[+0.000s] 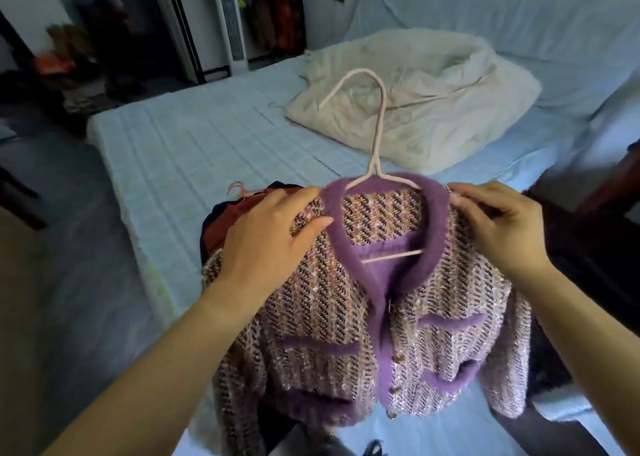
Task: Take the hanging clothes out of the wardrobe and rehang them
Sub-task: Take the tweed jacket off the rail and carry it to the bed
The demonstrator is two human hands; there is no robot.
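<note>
A pink and purple tweed jacket (398, 317) with purple fuzzy trim lies front-up on the bed, over a pile of dark and red clothes (242, 213). A pale pink hanger (375, 137) sits inside its neck, hook pointing away from me, its lower bar visible in the neck opening. My left hand (273, 234) rests flat on the jacket's left shoulder, fingers straight, touching the collar. My right hand (498, 227) pinches the fabric at the right shoulder beside the collar.
The bed (180, 144) has a light blue quilted cover. A crumpled cream duvet (415, 102) lies at its far side. An open wardrobe (277, 16) with hanging clothes and a white tower fan (230, 23) stand behind the bed. Dark furniture (616, 178) is at the right.
</note>
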